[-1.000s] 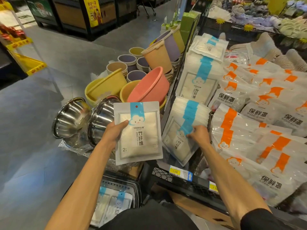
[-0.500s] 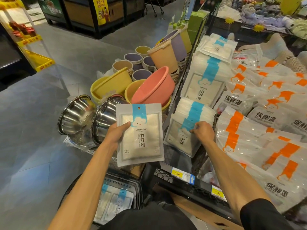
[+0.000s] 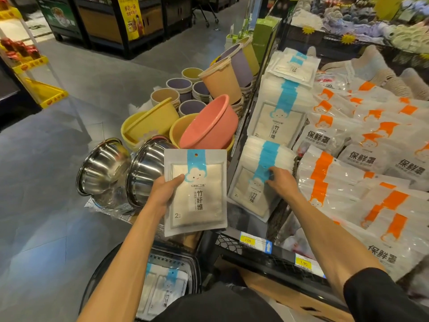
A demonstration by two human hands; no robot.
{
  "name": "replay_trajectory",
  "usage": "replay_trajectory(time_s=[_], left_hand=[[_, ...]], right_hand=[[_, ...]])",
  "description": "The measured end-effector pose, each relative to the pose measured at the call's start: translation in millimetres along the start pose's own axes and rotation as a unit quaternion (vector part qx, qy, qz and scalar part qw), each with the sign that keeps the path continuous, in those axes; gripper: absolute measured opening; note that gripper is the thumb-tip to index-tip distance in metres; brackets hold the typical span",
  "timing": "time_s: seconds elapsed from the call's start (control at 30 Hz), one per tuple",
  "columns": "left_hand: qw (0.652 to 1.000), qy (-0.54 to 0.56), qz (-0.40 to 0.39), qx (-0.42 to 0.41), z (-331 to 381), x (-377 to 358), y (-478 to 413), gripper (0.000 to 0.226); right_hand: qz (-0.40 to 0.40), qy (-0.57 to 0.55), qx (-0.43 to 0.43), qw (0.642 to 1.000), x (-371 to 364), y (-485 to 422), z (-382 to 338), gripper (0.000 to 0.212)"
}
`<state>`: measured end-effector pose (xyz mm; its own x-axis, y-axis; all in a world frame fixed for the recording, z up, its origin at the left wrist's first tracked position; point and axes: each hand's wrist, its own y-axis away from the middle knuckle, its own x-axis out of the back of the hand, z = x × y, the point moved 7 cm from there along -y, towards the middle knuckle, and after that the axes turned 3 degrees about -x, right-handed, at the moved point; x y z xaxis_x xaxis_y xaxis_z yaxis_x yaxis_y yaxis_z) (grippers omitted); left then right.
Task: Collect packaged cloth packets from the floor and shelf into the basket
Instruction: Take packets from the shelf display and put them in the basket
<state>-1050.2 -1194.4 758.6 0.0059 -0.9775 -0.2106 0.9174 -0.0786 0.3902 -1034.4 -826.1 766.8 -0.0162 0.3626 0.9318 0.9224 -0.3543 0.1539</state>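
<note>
Our left hand (image 3: 162,194) grips a cloth packet (image 3: 197,191) by its left edge, thumb across the front and fingers behind. The packet is upright and facing us, in the air above the basket (image 3: 195,268). The basket sits low by our legs and already has blue-striped packets (image 3: 162,289) lying flat in it. Our right hand (image 3: 279,182) reaches into the shelf stack (image 3: 250,198) of the same packets, which lean in a row against the wire divider. Its fingertips are bent onto the blue stripe of the front ones. We cannot tell whether they have pinched a packet or are only touching the stripe. We judge the step in hand to be taking the next packet off this stack. To do it well, we should work the fingertips behind the top edge of the front packet alone, because the glossy sleeves will likely slide and drag neighbours out with them. Lifting it up and towards us, not sideways, should keep it off the orange-striped bags (image 3: 348,182) just to the right, which are not ours to collect. The row may slump forward once a packet leaves, so a light steadying touch would help. Our left hand could lower its packet into the basket flat on the others, so that nothing catches the rim or slips to the floor. A second stack (image 3: 278,117) stands further back on the shelf, so more packets remain to collect.
</note>
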Motion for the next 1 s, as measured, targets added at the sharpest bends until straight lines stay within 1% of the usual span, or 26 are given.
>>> replay_trajectory(time_s=[0.13,0.27,0.33,0.4,0.5,0.6,0.67,0.73,0.8,0.83,0.9,1.0], left_hand=[[1.000,0.000,-0.027,-0.006,3.3,-9.0,9.0,0.019],[0.998,0.009,-0.053,-0.024,10.6,-19.2,14.9,0.025],[0.996,-0.005,-0.077,-0.052,16.5,-30.2,19.9,0.022],[0.991,-0.026,-0.107,-0.079,20.8,-43.2,24.8,0.020],[0.979,-0.085,-0.134,-0.127,27.6,-59.8,28.5,0.023],[0.962,-0.153,-0.143,-0.174,33.5,-82.9,37.0,0.015],[0.949,-0.183,-0.159,-0.202,35.6,-101.8,44.3,0.012],[0.938,-0.184,-0.203,-0.212,35.5,-120.0,50.9,0.016],[0.925,-0.192,-0.242,-0.223,33.9,-134.8,56.9,0.018],[0.919,-0.198,-0.249,-0.234,33.3,-140.3,59.0,0.016],[0.917,-0.189,-0.247,-0.250,33.3,-148.2,64.4,0.013],[0.922,-0.151,-0.258,-0.246,32.8,-156.4,69.8,0.019]], right_hand=[[-0.003,0.043,0.013,0.999,18.7,9.3,-10.5,0.040],[-0.027,0.153,0.049,0.987,37.5,27.7,-20.9,0.047],[-0.033,0.195,0.067,0.978,48.5,39.0,-26.9,0.052],[-0.033,0.211,0.076,0.974,62.0,51.7,-34.1,0.057],[-0.025,0.213,0.081,0.973,88.0,71.0,-46.3,0.066],[-0.010,0.198,0.090,0.976,118.7,86.9,-61.6,0.071],[0.005,0.191,0.103,0.976,137.2,95.2,-73.2,0.070],[0.006,0.188,0.115,0.975,149.3,101.5,-83.8,0.068],[-0.009,0.188,0.121,0.975,153.6,104.8,-89.8,0.066],[-0.023,0.186,0.119,0.975,153.8,105.9,-91.1,0.065],[-0.054,0.180,0.110,0.976,151.9,106.8,-90.5,0.058],[-0.072,0.177,0.117,0.975,149.8,108.7,-89.2,0.043]])
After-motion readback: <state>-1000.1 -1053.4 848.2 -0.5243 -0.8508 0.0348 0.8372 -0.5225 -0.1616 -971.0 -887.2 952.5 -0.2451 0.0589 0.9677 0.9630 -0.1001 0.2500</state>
